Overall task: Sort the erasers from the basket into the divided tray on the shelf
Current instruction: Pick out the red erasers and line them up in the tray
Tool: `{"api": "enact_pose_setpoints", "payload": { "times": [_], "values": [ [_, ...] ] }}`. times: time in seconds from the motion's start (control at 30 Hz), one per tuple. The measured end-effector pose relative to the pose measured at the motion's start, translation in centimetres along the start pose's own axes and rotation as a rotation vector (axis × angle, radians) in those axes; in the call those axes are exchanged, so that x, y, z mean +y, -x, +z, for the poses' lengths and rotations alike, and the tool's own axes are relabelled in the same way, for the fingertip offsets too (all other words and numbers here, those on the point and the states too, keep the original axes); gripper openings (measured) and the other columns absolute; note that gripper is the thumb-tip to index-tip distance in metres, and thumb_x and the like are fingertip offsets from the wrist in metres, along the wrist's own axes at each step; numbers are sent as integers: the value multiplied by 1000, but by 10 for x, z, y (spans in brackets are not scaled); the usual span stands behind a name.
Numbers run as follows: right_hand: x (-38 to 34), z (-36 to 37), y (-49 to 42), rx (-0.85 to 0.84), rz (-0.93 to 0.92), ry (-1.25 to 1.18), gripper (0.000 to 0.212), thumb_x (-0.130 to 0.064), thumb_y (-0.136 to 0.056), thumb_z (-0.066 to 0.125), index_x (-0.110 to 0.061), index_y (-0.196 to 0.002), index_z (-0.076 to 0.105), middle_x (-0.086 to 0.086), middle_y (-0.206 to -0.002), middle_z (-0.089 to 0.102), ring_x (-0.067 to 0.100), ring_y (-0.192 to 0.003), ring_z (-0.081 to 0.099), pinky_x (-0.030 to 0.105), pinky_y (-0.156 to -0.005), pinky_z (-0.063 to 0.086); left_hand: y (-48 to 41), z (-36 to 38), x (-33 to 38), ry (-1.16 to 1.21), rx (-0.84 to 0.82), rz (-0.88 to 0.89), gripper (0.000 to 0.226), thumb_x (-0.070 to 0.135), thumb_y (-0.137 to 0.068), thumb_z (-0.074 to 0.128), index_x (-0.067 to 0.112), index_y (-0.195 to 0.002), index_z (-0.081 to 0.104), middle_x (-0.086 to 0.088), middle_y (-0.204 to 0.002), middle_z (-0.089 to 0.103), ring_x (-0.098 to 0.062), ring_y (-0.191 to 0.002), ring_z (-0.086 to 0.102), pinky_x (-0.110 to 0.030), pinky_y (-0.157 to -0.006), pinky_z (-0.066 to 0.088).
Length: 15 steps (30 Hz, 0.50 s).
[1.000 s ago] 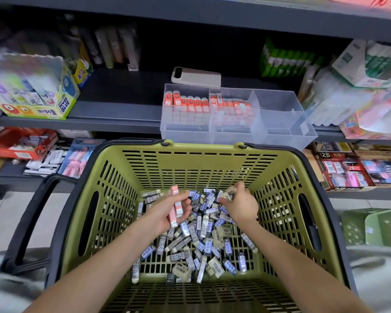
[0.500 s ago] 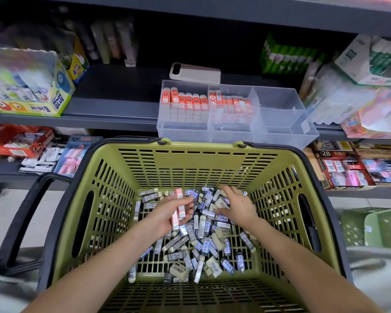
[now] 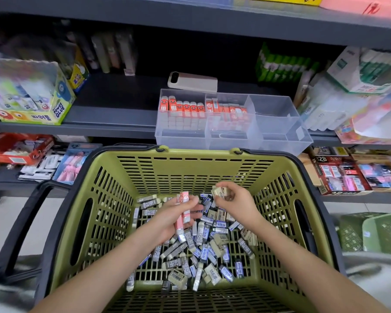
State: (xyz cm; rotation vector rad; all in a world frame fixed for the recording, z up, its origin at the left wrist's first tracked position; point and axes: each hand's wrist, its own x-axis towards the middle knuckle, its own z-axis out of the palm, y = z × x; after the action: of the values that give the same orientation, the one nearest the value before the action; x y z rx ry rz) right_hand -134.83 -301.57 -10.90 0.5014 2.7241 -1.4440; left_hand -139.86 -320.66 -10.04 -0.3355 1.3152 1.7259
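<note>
Fingers of the left hand (image 3: pixel 173 220) curl round pink erasers (image 3: pixel 183 198) above the basket (image 3: pixel 190 169). Right hand (image 3: pixel 238 203), near it, pinches beige erasers (image 3: pixel 220 192). Tray (image 3: pixel 278 141) stands on the shelf (image 3: pixel 113 114).

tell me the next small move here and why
Probably lift the right hand to the divided tray and drop its beige erasers into the empty right compartment: the other two compartments hold only red-sleeved erasers, and the left hand grips pink erasers.
</note>
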Motion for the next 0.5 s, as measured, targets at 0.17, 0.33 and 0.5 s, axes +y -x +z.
{"api": "enact_pose_setpoints", "payload": {
  "times": [0.17,0.33,0.5],
  "values": [
    [-47,-14,12,83,-201,6,36,-19,-76,74,-26,-110,64,-22,-77,49,-4,-59,48,12,-55,35,17,27,24,21,-55,97,50,25,-64,82,8,-107,64,-13,-95,74,-23,-80,72,-24,-48,50],
    [-77,-33,20,80,-297,-1,39,-18,-75,75,-26,-111,64,-19,-93,57,1,-67,53,23,-64,50,29,56,46,-36,-65,251,34,17,-66,79,8,-95,65,-2,-70,68,-10,-56,61,-20,-46,47],
    [-91,-73,15,-29,-270,-355,32,-14,-86,65,-43,-100,66,-7,-98,69,13,-76,63,26,-69,55,38,80,70,-93,-132,394,29,20,-71,74,8,-96,66,-7,-77,73,-15,-59,65,-19,-50,48]
  ]
}}
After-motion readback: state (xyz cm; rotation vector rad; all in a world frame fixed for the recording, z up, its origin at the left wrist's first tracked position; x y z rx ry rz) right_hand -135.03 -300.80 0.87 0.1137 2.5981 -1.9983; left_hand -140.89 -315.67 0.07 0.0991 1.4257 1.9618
